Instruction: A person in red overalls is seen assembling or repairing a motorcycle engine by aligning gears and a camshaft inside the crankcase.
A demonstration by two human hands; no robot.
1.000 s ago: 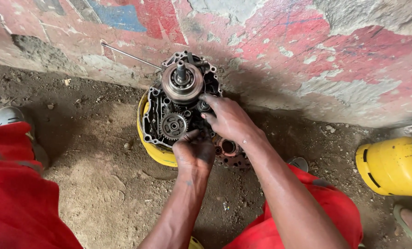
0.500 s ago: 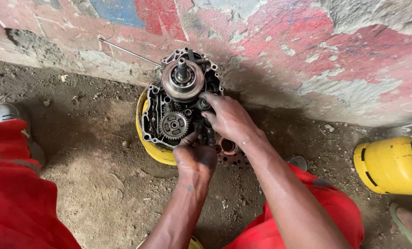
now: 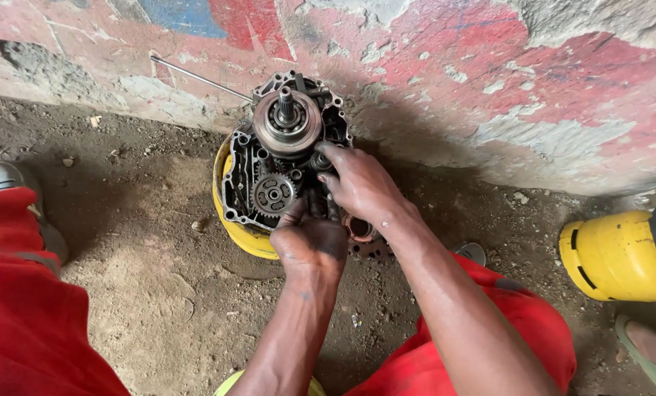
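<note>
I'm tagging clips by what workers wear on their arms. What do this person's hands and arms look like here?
Both forearms are bare: no sleeves, gloves, watch or rings show. The left hand and right hand are smeared with dark grease and dust, and a few dark smudges mark the left forearm. Red trouser legs frame the arms on either side.

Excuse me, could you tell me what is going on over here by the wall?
A person in red trousers crouches on the dirt floor over an opened engine case that leans against the painted wall on a yellow container. Both hands work inside it: the left hand is at the small gear, and the right hand reaches in beside the large round clutch.
</note>
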